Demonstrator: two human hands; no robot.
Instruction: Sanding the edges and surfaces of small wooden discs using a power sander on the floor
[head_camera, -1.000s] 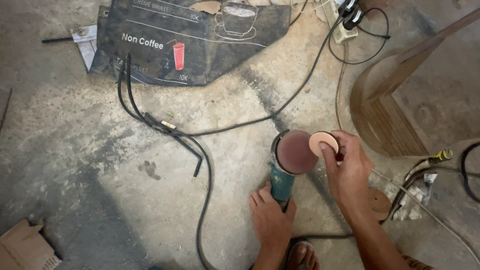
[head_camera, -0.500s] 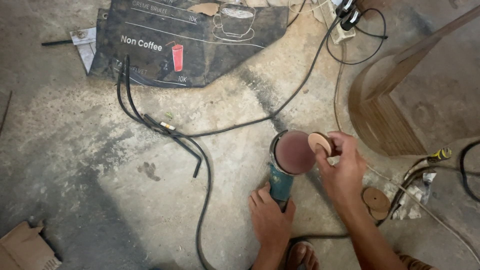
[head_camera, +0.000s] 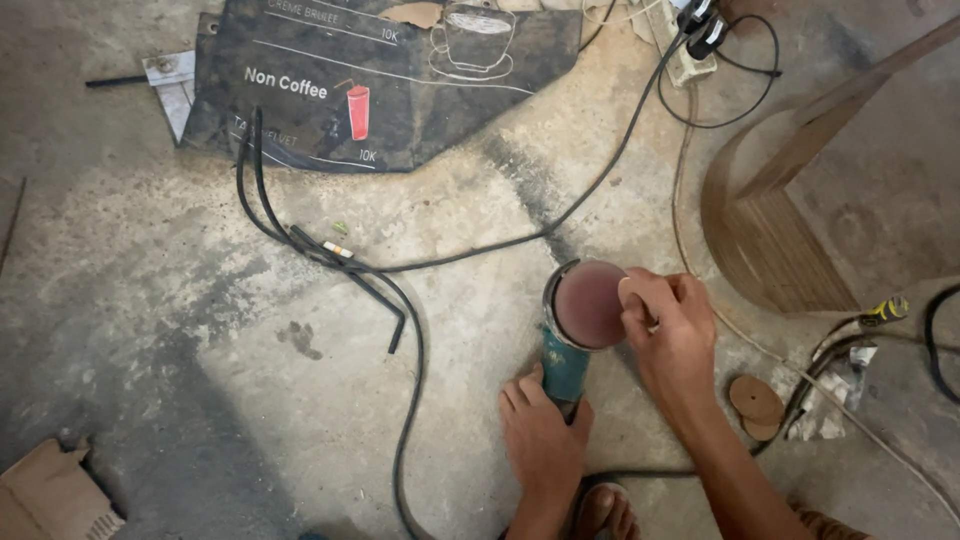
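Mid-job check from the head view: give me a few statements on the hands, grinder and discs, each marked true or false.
1. The left hand grips the grinder by its teal body. True.
2. The right hand rests flat on the floor, away from the grinder. False: it is at the edge of the grinder's reddish sanding disc, with a small tan disc under its fingers.
3. Loose round discs lie on the floor to the right of the right forearm. True.
4. The grinder's disc faces the floor. False: it faces up toward the camera.
5. A black cable runs across the concrete left of the grinder. True.
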